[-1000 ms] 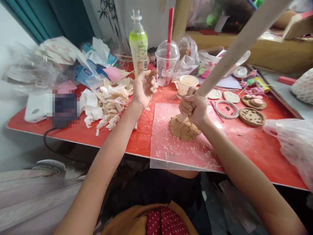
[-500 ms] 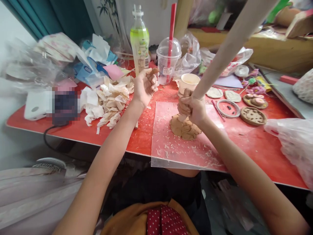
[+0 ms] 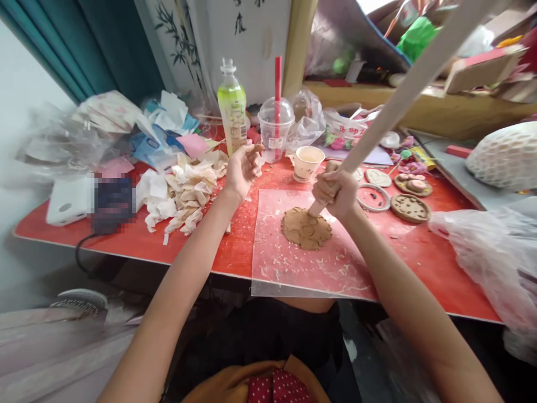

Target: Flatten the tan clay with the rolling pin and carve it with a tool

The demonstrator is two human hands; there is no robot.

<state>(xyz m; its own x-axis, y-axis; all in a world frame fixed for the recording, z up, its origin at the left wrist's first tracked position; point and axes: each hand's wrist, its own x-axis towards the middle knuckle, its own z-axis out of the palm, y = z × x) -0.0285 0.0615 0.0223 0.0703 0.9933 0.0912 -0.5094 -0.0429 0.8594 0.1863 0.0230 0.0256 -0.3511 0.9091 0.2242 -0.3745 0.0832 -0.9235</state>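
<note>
My right hand (image 3: pixel 338 190) is wrapped around a long, pale wooden stick (image 3: pixel 390 117), which slants up to the upper right. The stick's lower end rests on a flattened brown clay slab (image 3: pixel 302 232) whose surface has round dents and a cracked edge. Under the clay lies a clear plastic sheet (image 3: pixel 289 274) strewn with small crumbs. My left hand (image 3: pixel 244 170) is raised with the palm turned up and the fingers loosely bent apart, and I see nothing in it. Just behind it stands a bottle (image 3: pixel 232 115) of yellow-green drink.
A plastic cup with a red straw (image 3: pixel 277 126) and a paper cup (image 3: pixel 308 162) stand behind the clay. Crumpled tissues (image 3: pixel 188 190) lie left. Clay discs (image 3: pixel 411 207), a ring (image 3: pixel 373 198) and plastic bags (image 3: pixel 482 240) are on the right. The sheet overhangs the table's front edge.
The clay, earlier bulging up around the stick's end, now lies flatter on the sheet. The stick stays in my right hand; my left hand holds much the same pose. The view has tilted up.
</note>
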